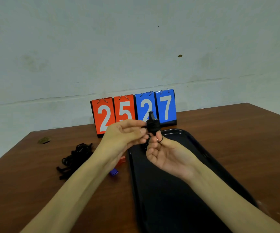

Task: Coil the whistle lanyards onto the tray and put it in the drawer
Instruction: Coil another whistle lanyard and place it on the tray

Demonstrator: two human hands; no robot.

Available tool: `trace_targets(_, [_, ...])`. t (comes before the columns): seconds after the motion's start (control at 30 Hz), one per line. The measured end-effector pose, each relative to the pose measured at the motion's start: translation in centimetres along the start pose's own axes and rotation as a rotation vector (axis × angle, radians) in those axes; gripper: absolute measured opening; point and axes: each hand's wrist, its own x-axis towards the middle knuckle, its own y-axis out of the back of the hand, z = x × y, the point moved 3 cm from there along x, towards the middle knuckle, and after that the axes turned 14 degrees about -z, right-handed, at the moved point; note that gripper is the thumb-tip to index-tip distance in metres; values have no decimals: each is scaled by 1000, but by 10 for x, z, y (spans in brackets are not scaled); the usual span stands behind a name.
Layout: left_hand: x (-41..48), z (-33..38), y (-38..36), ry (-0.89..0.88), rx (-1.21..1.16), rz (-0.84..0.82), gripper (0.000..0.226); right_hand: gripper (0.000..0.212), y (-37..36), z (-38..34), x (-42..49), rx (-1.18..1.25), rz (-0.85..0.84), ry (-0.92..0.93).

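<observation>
A black whistle (152,123) with its black lanyard wound round it is held up above the far end of the black tray (177,190). My left hand (125,133) pinches the lanyard end at the whistle's left side. My right hand (166,155), palm up, holds the bundle from below, and a loop of cord circles its thumb. A tangle of black lanyards (75,158) lies on the wooden table (236,132) left of the tray. A red whistle (121,160) and a blue whistle (113,172) peek out beside my left forearm.
A flip scoreboard (134,110) reading 25 and 27 stands at the table's far edge against the wall. A small brownish scrap (43,140) lies near the table's far left corner. No drawer is in view.
</observation>
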Motion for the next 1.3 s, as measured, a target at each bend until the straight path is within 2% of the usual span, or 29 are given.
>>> trace_targets(0.1, [-3, 0, -6, -51, 35, 11, 29, 41, -2, 1, 0, 139, -3, 17])
trace_targets(0.27, [-9, -1, -13, -286, 326, 228, 21, 37, -7, 12, 1, 250, -26, 6])
trace_targets(0.4, [-14, -2, -17, -438, 545, 307, 21, 35, -11, 16, 0, 284, -36, -8])
trace_targets(0.53, [-17, -3, -16, -480, 594, 355, 20, 36, -11, 19, 0, 278, -19, -15])
trace_targets(0.63, [-16, -3, -15, -564, 843, 324, 16, 38, -8, 18, 0, 244, 17, 5])
trace_targets(0.73, [-11, -6, -14, -568, 1031, 271, 17, 46, -6, 18, 1, 226, 72, 21])
trace_targets(0.9, [-5, -5, -6, -565, 1318, 174, 21, 15, -6, 20, -1, 174, 206, -12])
trace_targets(1.0, [-5, -3, -3, -625, 1462, 90, 24, 14, -7, 20, -2, 165, 232, -30])
trace_targets(1.1, [-5, -5, -8, -691, 1703, 54, 14, 14, -5, 22, -2, 139, 260, -47])
trace_targets(1.13, [-4, -6, -10, -690, 1739, 61, 18, 14, -4, 22, -2, 127, 268, -49])
trace_targets(1.23, [-3, -4, -14, -691, 1753, 98, 8, 13, -3, 22, -2, 83, 287, -66])
trace_targets(1.3, [-2, -7, -13, -696, 1775, 69, 9, 10, -3, 22, -2, 69, 299, -85])
